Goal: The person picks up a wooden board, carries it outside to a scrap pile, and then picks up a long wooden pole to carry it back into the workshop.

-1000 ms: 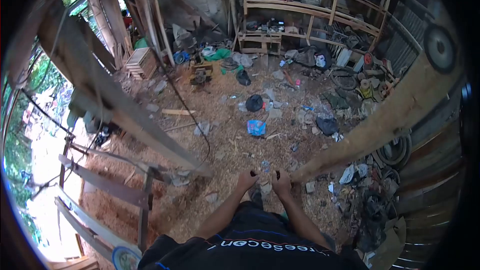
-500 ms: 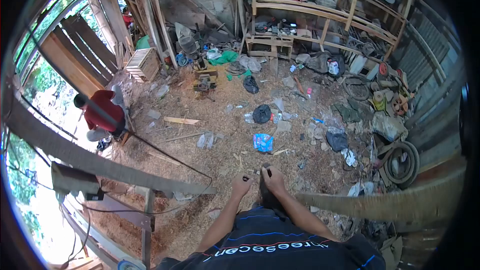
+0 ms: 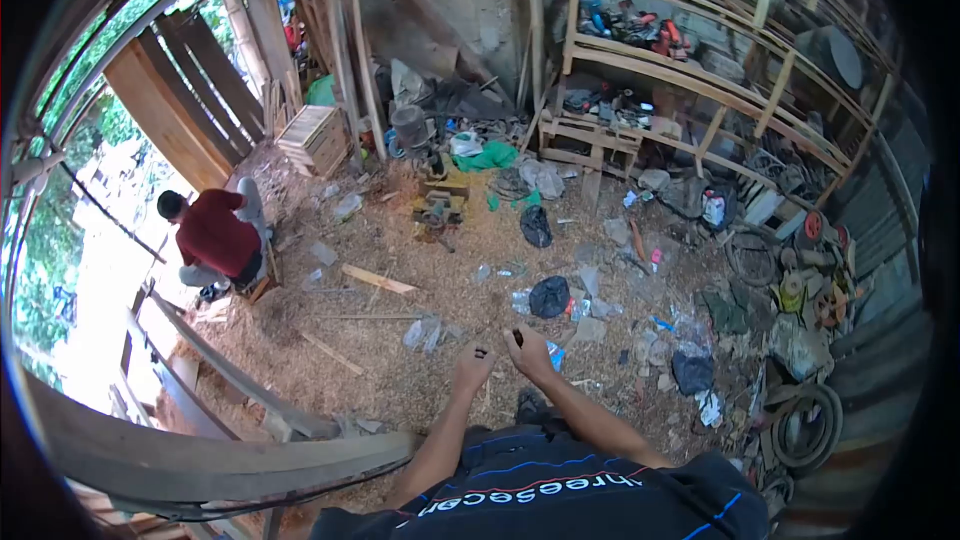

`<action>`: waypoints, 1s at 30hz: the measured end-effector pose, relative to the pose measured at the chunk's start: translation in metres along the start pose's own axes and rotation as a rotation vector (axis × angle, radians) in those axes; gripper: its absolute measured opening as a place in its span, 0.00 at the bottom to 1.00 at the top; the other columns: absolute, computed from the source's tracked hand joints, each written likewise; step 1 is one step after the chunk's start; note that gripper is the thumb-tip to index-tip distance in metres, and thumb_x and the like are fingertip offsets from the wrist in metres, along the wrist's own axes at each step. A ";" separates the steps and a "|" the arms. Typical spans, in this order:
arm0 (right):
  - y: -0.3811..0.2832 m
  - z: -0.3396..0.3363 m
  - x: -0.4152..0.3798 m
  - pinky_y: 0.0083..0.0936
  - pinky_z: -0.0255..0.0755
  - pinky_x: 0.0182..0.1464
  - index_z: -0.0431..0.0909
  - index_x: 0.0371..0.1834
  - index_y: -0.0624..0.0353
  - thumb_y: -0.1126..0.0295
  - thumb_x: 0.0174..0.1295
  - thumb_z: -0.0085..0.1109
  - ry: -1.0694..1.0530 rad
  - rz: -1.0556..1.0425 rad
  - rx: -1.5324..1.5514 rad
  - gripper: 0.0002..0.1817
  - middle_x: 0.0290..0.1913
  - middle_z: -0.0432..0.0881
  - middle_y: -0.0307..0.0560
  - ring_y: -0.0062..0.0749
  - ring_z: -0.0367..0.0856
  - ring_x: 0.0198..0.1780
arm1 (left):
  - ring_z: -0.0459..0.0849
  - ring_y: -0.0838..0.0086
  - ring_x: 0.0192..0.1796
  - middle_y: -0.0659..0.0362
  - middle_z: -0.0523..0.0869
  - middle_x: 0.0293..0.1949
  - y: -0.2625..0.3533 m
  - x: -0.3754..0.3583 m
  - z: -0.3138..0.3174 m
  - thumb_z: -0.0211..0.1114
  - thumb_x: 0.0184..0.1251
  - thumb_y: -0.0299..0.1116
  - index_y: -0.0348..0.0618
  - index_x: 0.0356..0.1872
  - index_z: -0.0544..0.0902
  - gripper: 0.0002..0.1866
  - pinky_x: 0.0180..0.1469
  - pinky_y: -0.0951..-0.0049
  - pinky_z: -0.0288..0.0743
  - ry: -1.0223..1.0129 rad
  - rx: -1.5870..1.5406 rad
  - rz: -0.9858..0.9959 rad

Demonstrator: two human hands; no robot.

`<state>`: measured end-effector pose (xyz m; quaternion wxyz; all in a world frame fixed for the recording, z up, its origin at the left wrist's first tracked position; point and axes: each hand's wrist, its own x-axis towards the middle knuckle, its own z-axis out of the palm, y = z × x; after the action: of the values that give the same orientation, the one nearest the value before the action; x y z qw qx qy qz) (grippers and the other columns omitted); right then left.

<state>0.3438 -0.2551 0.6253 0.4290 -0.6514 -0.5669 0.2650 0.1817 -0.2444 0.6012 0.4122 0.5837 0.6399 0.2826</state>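
Note:
My left hand (image 3: 474, 365) is raised in front of my dark shirt, its fingers curled around something small and dark that I cannot make out. Close to its right, my right hand (image 3: 530, 353) is also curled, with a small dark thing at its fingertips. The two hands are apart. Below them on the ground lies a blue packet (image 3: 555, 354), partly covered by my right hand. A black plastic bag (image 3: 549, 296) lies just beyond the hands.
A person in a red shirt (image 3: 222, 232) sits at the left. Curved wooden beams (image 3: 230, 465) cross the lower left. Wooden shelves (image 3: 690, 60) with tools stand at the back right. Coiled tubing (image 3: 806, 427) lies at the right, and a wooden crate (image 3: 313, 140) stands at the back left.
The view has shifted, so the room's contents sit lower and mostly further right. The beam at the right has left the view. My hands remain raised and curled, now over the blue packet.

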 end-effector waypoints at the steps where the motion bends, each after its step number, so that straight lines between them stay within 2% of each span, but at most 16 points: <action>1: 0.004 0.007 0.010 0.45 0.70 0.35 0.76 0.33 0.64 0.58 0.67 0.59 -0.025 0.012 -0.008 0.17 0.28 0.79 0.62 0.59 0.78 0.32 | 0.87 0.59 0.36 0.49 0.87 0.32 0.003 0.007 -0.001 0.68 0.57 0.36 0.37 0.38 0.84 0.13 0.41 0.62 0.79 0.002 -0.010 0.001; 6: -0.005 0.040 0.054 0.47 0.72 0.37 0.77 0.35 0.63 0.57 0.68 0.58 -0.170 -0.008 -0.015 0.17 0.30 0.80 0.62 0.60 0.81 0.35 | 0.87 0.61 0.34 0.50 0.87 0.33 0.003 0.032 -0.024 0.68 0.58 0.34 0.36 0.40 0.83 0.13 0.39 0.63 0.78 0.025 -0.077 -0.068; 9: -0.005 0.066 0.083 0.47 0.72 0.37 0.77 0.35 0.62 0.58 0.67 0.58 -0.213 0.005 -0.065 0.16 0.30 0.80 0.62 0.59 0.81 0.35 | 0.86 0.63 0.35 0.49 0.87 0.33 0.000 0.063 -0.049 0.68 0.58 0.33 0.35 0.38 0.83 0.12 0.39 0.64 0.78 0.052 -0.136 -0.229; 12: -0.013 0.089 0.125 0.47 0.72 0.38 0.77 0.36 0.62 0.58 0.67 0.59 -0.234 -0.006 -0.090 0.16 0.31 0.80 0.62 0.59 0.81 0.36 | 0.86 0.59 0.36 0.48 0.86 0.33 -0.004 0.112 -0.069 0.67 0.57 0.34 0.36 0.36 0.83 0.11 0.39 0.62 0.78 0.111 -0.090 -0.198; 15: -0.016 0.119 0.173 0.46 0.72 0.38 0.76 0.37 0.62 0.58 0.66 0.59 -0.216 -0.059 -0.074 0.15 0.31 0.80 0.62 0.59 0.81 0.36 | 0.86 0.54 0.35 0.47 0.86 0.32 -0.023 0.174 -0.082 0.67 0.57 0.34 0.36 0.35 0.83 0.11 0.39 0.61 0.78 0.224 0.058 -0.069; 18: -0.020 0.155 0.223 0.46 0.72 0.38 0.76 0.38 0.63 0.60 0.65 0.60 -0.184 -0.066 -0.053 0.15 0.31 0.80 0.63 0.59 0.81 0.36 | 0.86 0.52 0.33 0.47 0.87 0.29 -0.051 0.247 -0.103 0.67 0.57 0.34 0.36 0.35 0.83 0.11 0.38 0.60 0.78 0.206 -0.083 -0.046; 21: -0.059 0.182 0.265 0.46 0.72 0.38 0.76 0.38 0.63 0.62 0.65 0.61 -0.153 -0.077 -0.069 0.14 0.30 0.80 0.62 0.58 0.81 0.36 | 0.86 0.54 0.32 0.47 0.87 0.28 -0.003 0.280 -0.162 0.67 0.57 0.34 0.35 0.35 0.83 0.11 0.37 0.60 0.79 0.261 -0.044 0.014; 23: -0.089 0.196 0.289 0.43 0.73 0.38 0.76 0.37 0.65 0.64 0.65 0.62 -0.166 -0.049 -0.038 0.13 0.30 0.80 0.61 0.57 0.80 0.34 | 0.87 0.55 0.32 0.47 0.87 0.28 0.008 0.305 -0.192 0.68 0.57 0.34 0.35 0.35 0.83 0.11 0.37 0.61 0.79 0.242 -0.051 -0.034; 26: -0.078 0.242 0.316 0.47 0.73 0.37 0.76 0.38 0.62 0.63 0.63 0.62 -0.134 -0.132 0.004 0.13 0.30 0.80 0.61 0.59 0.81 0.35 | 0.88 0.56 0.34 0.47 0.87 0.29 0.006 0.340 -0.216 0.68 0.58 0.35 0.35 0.35 0.83 0.12 0.38 0.61 0.79 0.192 -0.064 -0.083; 30: -0.093 0.249 0.347 0.45 0.73 0.37 0.77 0.35 0.63 0.64 0.60 0.64 -0.153 -0.115 -0.039 0.12 0.29 0.80 0.60 0.57 0.81 0.34 | 0.89 0.58 0.37 0.48 0.88 0.31 -0.024 0.369 -0.217 0.68 0.59 0.35 0.36 0.37 0.84 0.12 0.41 0.63 0.80 0.169 0.003 -0.040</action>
<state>0.1641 0.1435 0.6318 0.3861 -0.6040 -0.6395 0.2777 -0.0093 0.1390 0.6164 0.3614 0.5455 0.6844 0.3217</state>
